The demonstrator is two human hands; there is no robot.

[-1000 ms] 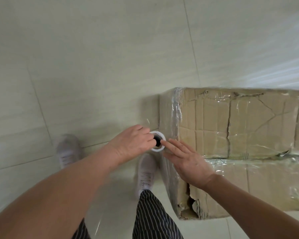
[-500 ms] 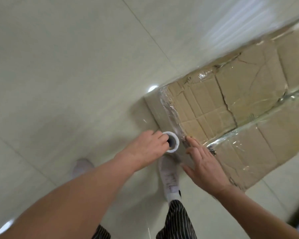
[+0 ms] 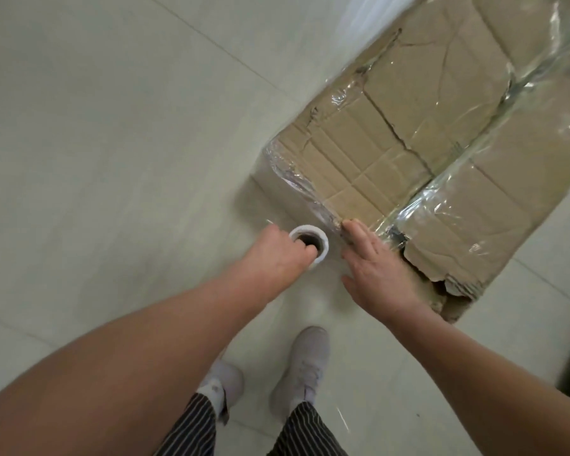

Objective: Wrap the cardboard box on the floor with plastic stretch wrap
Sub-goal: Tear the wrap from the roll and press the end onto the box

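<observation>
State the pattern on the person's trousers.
The trousers are dark with thin white stripes; head view.

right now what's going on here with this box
A person is stretch-wrapping a cardboard box on the floor. The left hand grips the roll by its core, upright beside the box's near corner. The right hand lies flat, fingers straight, on the film at that corner. Film already covers the top; the cardboard is torn near the right hand.
</observation>
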